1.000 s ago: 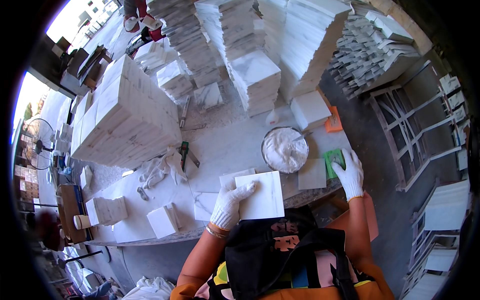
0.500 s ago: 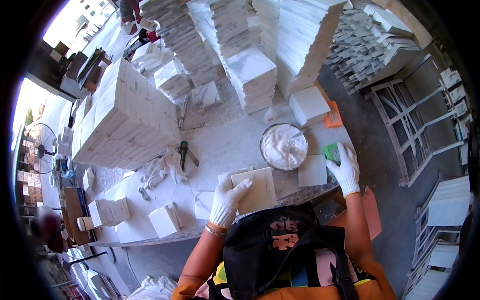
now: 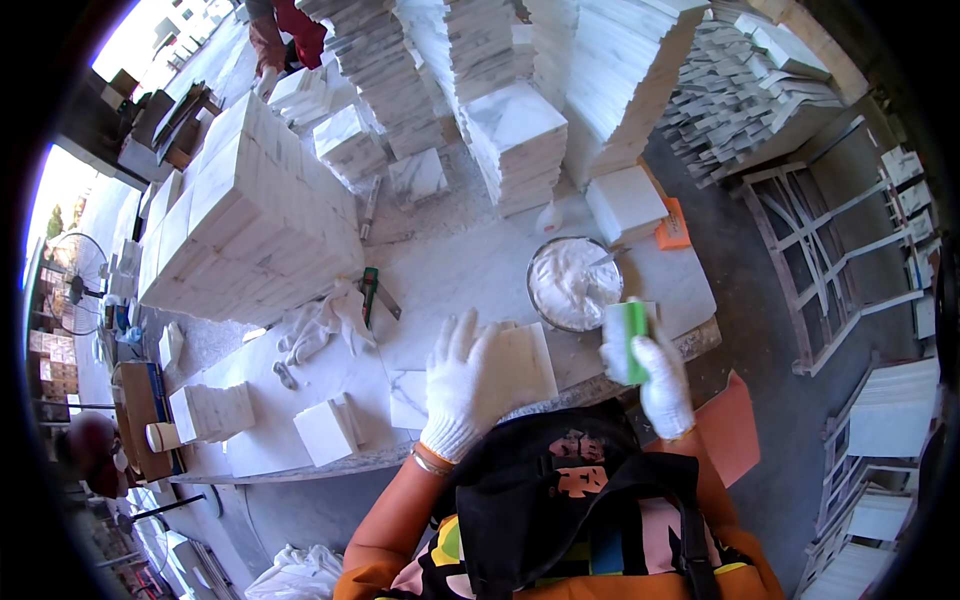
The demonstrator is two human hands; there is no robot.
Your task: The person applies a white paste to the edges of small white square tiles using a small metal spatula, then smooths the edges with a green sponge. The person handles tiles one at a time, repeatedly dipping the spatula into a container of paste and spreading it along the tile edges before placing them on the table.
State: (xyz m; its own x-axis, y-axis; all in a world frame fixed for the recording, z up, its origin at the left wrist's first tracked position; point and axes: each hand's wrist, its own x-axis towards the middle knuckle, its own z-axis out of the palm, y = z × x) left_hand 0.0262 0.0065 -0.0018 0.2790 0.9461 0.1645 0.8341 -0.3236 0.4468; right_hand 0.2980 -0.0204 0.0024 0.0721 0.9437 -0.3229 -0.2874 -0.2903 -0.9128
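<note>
My left hand (image 3: 463,385), in a white knit glove, lies with its fingers stretched out over the left part of white marble tiles (image 3: 527,368) at the table's near edge. In my gloved right hand (image 3: 664,388) is a green sponge (image 3: 636,335), tipped on edge, with the thumb against its side. Its far side looks pale, and I cannot make out where it ends against the pale tile behind it. Just beyond stands a round metal bowl (image 3: 530,300) of white paste (image 3: 570,280), with a blade-like tool (image 3: 604,259) stuck in it.
Tall marble tile stacks (image 3: 250,220) stand at the left and back. A white cloth (image 3: 325,325) and a green-handled tool (image 3: 370,290) lie left of centre. An orange block (image 3: 674,225) sits at the right edge. Metal racks (image 3: 790,260) stand beyond. Another person (image 3: 285,35) is at the far left.
My right hand has picked up the green sponge and brought it left and nearer. My left hand has let go of the tile's edge and now lies spread out.
</note>
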